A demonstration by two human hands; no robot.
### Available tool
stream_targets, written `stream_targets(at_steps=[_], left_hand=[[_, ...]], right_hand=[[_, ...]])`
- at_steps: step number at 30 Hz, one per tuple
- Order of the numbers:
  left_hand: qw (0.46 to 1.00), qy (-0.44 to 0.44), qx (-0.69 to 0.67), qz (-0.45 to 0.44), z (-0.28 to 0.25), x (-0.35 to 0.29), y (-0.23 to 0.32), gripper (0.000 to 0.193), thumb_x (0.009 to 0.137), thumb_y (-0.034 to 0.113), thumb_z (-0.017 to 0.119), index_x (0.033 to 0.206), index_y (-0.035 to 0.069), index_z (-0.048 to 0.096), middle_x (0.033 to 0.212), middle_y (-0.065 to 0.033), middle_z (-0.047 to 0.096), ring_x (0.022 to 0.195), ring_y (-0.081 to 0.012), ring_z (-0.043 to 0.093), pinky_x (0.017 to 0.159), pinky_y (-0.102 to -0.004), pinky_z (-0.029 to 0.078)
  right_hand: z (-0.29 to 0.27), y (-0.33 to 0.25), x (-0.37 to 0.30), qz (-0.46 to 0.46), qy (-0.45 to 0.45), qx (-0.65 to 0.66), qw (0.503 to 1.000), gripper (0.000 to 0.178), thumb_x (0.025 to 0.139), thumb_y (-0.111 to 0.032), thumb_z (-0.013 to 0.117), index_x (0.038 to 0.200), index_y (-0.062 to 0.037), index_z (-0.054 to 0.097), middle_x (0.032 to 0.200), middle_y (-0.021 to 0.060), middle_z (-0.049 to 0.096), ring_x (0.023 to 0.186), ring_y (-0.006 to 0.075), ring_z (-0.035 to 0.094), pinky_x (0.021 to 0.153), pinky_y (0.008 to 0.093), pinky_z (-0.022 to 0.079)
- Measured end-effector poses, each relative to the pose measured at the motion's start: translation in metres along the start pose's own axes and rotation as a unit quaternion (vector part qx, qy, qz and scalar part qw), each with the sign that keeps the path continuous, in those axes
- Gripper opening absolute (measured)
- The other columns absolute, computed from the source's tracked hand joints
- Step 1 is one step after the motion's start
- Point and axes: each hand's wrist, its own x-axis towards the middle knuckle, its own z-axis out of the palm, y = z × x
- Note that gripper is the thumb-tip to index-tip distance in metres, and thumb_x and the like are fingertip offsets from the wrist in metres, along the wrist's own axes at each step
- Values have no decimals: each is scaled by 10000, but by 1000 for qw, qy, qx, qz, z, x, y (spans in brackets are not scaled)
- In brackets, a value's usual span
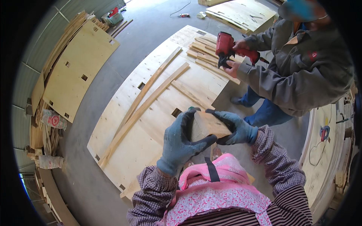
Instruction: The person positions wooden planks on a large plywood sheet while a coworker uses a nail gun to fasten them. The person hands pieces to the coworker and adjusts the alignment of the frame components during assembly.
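Note:
A short block of light wood (pixel 207 126) is held up in front of my chest, over the near edge of a large plywood panel (pixel 151 132). My left hand (pixel 176 140), in a blue-grey glove with dark fingers, grips its left end. On the other end my right hand (pixel 237 129), gloved the same way, is closed round the corner. Long narrow wood strips (pixel 147 109) lie slantwise across the panel beyond my hands. The panel has several square cut-outs, one (pixel 176 112) close to my fingers.
At the right a co-worker (pixel 298 64) in a grey jacket handles a red nail gun (pixel 225 43) above stacked wood strips (pixel 205 49). Cut plywood panels (pixel 71 75) lean along the left wall. More plywood (pixel 241 15) is stacked at the back. A curved wooden piece (pixel 320 116) stands at the right.

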Motion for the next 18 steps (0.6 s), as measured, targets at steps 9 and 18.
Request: stream_targets(at_steps=[9, 18], left_hand=[[1000, 7, -10, -5, -1, 3, -5, 680, 630, 146, 822, 1186, -36, 474, 1091, -107, 565, 1007, -161, 536, 912, -294, 419], [999, 25, -18, 10, -2, 6, -9, 676, 623, 163, 828, 1170, -36, 485, 1061, -109, 580, 979, -159, 552, 890, -288, 437]], right_hand=[[-5, -5, 5, 32, -8, -13, 999, 860, 618, -135, 807, 1347, -17, 367, 1341, 162, 448, 1171, 256, 501, 979, 335, 380], [-5, -9, 8, 38, -10, -35, 999, 858, 620, -126, 803, 1349, -18, 363, 1367, 149, 424, 1185, 241, 486, 986, 337, 374]])
